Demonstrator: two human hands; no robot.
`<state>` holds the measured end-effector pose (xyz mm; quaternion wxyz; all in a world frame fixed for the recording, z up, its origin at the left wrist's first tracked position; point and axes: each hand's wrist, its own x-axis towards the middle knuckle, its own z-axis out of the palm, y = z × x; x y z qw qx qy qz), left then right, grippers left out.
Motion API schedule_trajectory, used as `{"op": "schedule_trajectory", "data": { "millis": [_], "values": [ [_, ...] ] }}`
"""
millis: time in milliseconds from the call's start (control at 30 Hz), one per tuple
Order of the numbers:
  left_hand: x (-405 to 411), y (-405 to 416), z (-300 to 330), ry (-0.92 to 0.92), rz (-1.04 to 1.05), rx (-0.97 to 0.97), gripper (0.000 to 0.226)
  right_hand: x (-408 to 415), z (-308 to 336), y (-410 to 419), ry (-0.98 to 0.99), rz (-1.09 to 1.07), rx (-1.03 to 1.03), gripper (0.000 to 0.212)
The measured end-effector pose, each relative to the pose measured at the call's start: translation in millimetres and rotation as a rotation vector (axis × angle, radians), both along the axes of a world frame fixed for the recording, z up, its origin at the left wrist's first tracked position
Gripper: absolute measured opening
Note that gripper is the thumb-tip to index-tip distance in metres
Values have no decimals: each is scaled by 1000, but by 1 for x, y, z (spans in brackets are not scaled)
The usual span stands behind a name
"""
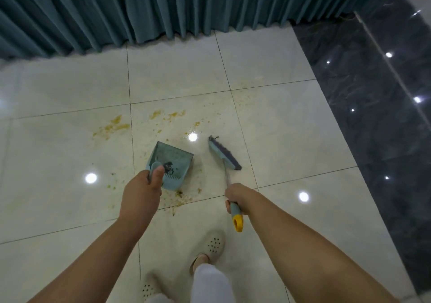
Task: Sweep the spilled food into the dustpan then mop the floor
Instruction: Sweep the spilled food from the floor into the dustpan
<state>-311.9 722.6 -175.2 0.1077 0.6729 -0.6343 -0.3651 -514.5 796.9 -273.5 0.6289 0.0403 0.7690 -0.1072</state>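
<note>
Pale blue dustpan (pixel 171 162), teal pleated curtain (pixel 163 6), yellow-tipped broom (pixel 225 155) (yellowish spilled food (pixel 116 125)).

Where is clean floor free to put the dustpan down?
Free: the pale tiles right of the broom, toward the dark marble strip, and the tiles along the curtain. Crowded: yellow spilled food ahead of the dustpan, more crumbs beside the left hand.

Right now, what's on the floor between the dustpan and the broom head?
In the head view, only shiny pale floor tile lies between the dustpan and the broom head, with no clear food clumps there. The yellow spill lies farther off, toward the curtain.
</note>
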Motion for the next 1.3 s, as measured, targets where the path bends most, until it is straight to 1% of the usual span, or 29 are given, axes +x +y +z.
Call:
{"op": "schedule_trajectory", "data": {
  "millis": [67,133,267,333,400,500,633,800,933,1000,1067,1167,1233,1300],
  "values": [
    [20,2,2,-3,-2,-16,51,32,4,3,-15,16,-5,16],
    [45,4,4,6,5,-21,51,65,7,5,-38,7,-12,21],
    [101,6,9,14,17,-27,49,130,10,8,-76,4,52,31],
    [129,6,10,15,32,-25,49,157,11,10,-69,56,31,35],
    [157,6,12,13,66,-24,48,183,17,12,-67,125,3,31],
    [194,6,14,-19,83,-31,48,212,31,13,-130,152,7,17],
    [229,5,13,-58,102,-20,53,235,52,13,-104,173,22,25],
    [256,8,10,-45,128,-32,55,238,64,7,5,181,-14,23],
    [277,11,11,-39,170,-57,53,227,56,-21,60,176,-52,22],
    [287,12,10,-41,201,-46,50,226,44,-40,97,170,-57,18],
    [295,13,8,-35,222,-33,47,233,34,-59,75,174,-53,17],
    [304,15,1,-49,242,-27,47,262,16,-81,39,288,-107,16],
    [310,15,-3,-56,254,-16,47,284,10,-87,21,323,-139,19],
    [317,15,-6,-47,267,-3,47,303,8,-88,4,320,-111,24]
  ]
}}
